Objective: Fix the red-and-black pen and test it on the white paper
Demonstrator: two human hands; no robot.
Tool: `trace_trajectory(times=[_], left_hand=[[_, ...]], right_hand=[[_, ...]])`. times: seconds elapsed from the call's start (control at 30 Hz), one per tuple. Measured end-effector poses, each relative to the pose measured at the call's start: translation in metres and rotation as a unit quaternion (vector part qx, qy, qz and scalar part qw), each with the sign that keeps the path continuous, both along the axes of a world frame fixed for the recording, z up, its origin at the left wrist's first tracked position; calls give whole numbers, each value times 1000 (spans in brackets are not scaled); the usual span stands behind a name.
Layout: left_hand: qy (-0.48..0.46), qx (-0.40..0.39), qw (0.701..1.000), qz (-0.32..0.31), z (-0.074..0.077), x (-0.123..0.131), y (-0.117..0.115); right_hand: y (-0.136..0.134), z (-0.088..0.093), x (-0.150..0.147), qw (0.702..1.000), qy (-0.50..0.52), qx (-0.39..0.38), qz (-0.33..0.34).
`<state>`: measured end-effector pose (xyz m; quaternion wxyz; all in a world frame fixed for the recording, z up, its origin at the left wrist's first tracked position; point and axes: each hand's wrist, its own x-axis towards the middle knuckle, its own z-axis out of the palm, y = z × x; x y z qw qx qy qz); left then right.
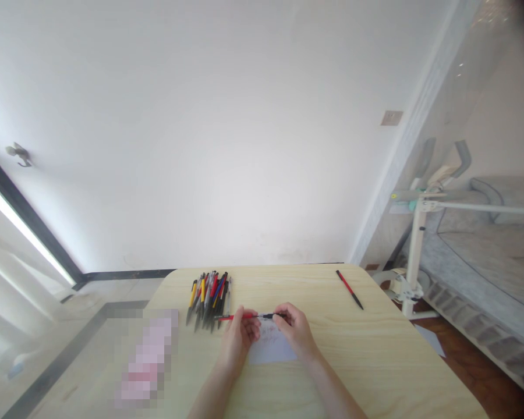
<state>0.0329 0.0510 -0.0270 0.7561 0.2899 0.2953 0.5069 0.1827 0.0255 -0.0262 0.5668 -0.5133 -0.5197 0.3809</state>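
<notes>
Over the middle of the table, my left hand (237, 338) is closed round the red barrel (250, 315) of a ballpoint pen, whose end sticks out to the left. My right hand (297, 333) pinches the black front part (268, 316) of the same pen. Between the two parts a thin, pale stretch shows, perhaps the refill; whether they are fully apart I cannot tell. The pen lies level, left to right. Below it, a white sheet of paper (273, 349) with faint reddish scribbles lies on the table, partly hidden by my hands.
Several pens (207, 297) in mixed colours lie bunched at the table's back left. One red and black pen (350, 289) lies alone at the right. The wooden table (375, 361) backs onto a white wall (244, 145). Exercise equipment (414, 250) and a grey sofa (484, 273) stand at the right.
</notes>
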Motion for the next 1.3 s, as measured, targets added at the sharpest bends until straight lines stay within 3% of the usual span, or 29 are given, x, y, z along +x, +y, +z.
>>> trace_trajectory(times=[1.3], left_hand=[[-5, -21, 1000, -1, 5, 1, 0]], right_hand=[[1, 0, 1, 1000, 20, 3, 0]])
